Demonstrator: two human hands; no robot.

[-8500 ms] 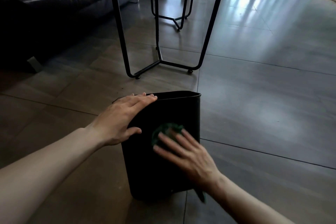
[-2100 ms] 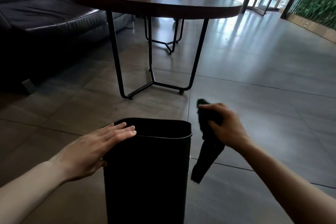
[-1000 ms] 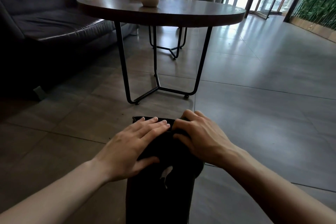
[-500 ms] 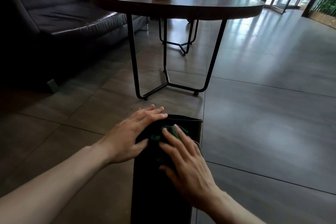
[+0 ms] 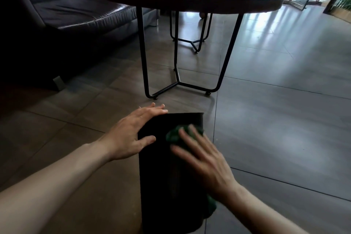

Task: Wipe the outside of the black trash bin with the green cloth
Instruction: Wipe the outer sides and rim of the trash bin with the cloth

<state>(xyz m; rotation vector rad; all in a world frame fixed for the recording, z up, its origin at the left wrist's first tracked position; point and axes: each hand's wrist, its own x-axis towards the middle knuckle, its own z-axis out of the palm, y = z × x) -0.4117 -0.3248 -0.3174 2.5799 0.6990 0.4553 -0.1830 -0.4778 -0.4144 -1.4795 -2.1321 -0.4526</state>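
I saw the black trash bin [image 5: 167, 176] standing on the tiled floor [image 5: 275, 119]. My left hand [image 5: 131, 135] lay flat, fingers straight, on its upper corner; my right hand [image 5: 203, 159] pressed the green cloth [image 5: 175, 135] against its side with straight fingers.

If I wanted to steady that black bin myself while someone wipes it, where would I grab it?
Probably the top rim of the black bin, from the left, as the left hand does now. The bin is tall and narrow, so holding it high should stop tipping, and that side stays clear of the right hand pressing the green cloth.
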